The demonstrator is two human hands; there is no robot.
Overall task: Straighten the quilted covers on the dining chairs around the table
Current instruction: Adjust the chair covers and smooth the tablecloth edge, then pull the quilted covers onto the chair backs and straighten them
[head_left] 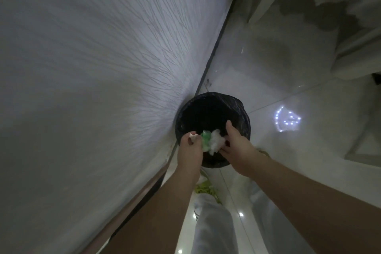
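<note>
No dining chair, quilted cover or table is in view. I look straight down at a round bin lined with a black bag (208,107) on the floor by a wall. My left hand (190,150) and my right hand (237,148) are both over the bin's near rim. Between them sits a wad of crumpled white tissue (215,143) and green wrapper (205,137). My left hand pinches a small pale scrap at its fingertips. My right hand's fingers curl against the white wad.
A pale wall with a fine branch pattern (92,68) fills the left. Glossy white floor tiles (299,99) lie on the right, with pale curtains (350,27) at the top right. My leg in light trousers (214,222) stands below the bin.
</note>
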